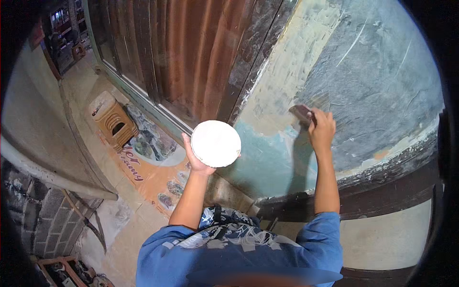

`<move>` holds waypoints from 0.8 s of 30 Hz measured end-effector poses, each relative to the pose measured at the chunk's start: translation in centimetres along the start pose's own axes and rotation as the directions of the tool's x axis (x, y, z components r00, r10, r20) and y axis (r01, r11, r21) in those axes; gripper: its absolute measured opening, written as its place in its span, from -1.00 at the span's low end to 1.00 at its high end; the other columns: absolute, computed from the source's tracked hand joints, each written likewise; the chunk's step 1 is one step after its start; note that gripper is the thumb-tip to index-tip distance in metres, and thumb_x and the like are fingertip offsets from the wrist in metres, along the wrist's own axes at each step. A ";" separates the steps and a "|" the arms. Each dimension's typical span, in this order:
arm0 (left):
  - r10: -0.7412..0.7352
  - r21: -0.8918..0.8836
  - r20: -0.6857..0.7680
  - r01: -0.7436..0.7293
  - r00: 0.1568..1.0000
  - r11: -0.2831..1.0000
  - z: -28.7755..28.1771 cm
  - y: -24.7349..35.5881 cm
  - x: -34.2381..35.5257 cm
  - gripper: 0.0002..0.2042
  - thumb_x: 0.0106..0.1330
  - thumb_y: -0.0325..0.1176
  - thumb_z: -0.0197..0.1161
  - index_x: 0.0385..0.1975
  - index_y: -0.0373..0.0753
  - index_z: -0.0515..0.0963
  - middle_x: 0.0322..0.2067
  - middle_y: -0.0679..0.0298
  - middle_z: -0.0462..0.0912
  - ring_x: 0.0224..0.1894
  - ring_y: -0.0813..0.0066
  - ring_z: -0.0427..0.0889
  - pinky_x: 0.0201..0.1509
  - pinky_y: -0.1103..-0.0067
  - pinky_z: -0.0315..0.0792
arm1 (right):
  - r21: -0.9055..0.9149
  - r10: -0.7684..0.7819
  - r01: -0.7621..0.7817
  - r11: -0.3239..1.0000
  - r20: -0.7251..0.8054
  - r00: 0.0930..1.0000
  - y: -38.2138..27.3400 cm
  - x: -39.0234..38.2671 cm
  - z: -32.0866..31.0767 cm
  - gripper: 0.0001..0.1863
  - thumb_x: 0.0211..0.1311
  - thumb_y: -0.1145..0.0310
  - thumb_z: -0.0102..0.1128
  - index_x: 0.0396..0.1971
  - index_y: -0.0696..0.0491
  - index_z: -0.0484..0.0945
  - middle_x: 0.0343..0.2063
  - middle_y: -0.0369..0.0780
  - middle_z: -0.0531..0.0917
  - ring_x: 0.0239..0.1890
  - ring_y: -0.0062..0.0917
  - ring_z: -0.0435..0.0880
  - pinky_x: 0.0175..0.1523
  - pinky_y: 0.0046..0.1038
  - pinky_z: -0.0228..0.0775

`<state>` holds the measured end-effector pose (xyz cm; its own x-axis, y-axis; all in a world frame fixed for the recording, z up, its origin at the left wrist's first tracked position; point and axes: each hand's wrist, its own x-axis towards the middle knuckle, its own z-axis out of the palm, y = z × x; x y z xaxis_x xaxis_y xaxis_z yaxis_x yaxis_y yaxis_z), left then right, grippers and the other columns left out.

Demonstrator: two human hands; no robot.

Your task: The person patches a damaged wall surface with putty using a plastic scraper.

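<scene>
Head view, left hand: left hand (200, 164), centre of the frame, fingers curled around the underside and edge of a round white disc (216, 143); whether it is a tub or a plate, I cannot tell.
Right hand: right hand (323, 128), right of centre, fingers closed on a dark flat scraper (301, 113).
Scraper: its blade is against or just beside the wall (368, 91); contact is unclear.
Wall: grey at upper right, with a pale coated strip (287, 76) beside the dark frame.
Floor: tan stool stack (114, 122) on a printed orange sheet (152, 184), left of centre.
</scene>
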<state>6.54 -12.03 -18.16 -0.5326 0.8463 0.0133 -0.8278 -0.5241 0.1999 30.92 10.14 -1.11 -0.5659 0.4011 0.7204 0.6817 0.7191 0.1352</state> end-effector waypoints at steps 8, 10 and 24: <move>-0.076 -0.028 0.140 0.080 0.987 0.996 2.0 0.1 -0.8 -0.07 0.24 0.54 -0.26 0.31 -0.18 0.31 0.24 0.01 0.41 0.16 -0.23 0.48 0.03 -0.34 0.39 | 0.069 0.003 0.003 0.998 -0.094 0.996 0.0 1.8 -1.1 -0.69 0.08 0.52 0.26 -0.13 -0.03 0.63 -0.20 -0.26 0.69 -0.15 -0.28 0.55 -0.05 -0.27 0.35; -0.028 -0.072 0.008 0.028 1.000 0.997 2.1 0.0 -0.8 -0.08 0.26 0.52 -0.25 0.30 -0.21 0.33 0.22 0.01 0.44 0.16 -0.17 0.49 0.07 -0.22 0.45 | 0.035 -0.027 0.029 0.999 -0.051 0.998 0.4 0.4 0.6 -0.68 0.05 0.52 0.27 -0.14 -0.06 0.62 -0.24 -0.27 0.67 -0.18 -0.28 0.53 -0.07 -0.25 0.34; 0.040 0.062 -0.002 -0.040 0.999 0.997 -0.1 -0.1 -0.1 -0.08 0.25 0.54 -0.27 0.32 -0.16 0.30 0.27 0.04 0.39 0.22 -0.16 0.44 0.10 -0.33 0.35 | 0.000 -0.069 0.069 0.998 0.022 0.997 -0.3 0.5 0.3 -0.70 0.08 0.51 0.26 -0.14 -0.03 0.62 -0.24 -0.30 0.68 -0.22 -0.27 0.53 -0.12 -0.28 0.36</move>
<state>6.68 -12.10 -18.28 -0.5656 0.8244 0.0197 -0.7934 -0.5505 0.2597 30.29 10.25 -0.98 -0.6215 0.3629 0.6943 0.6413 0.7447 0.1848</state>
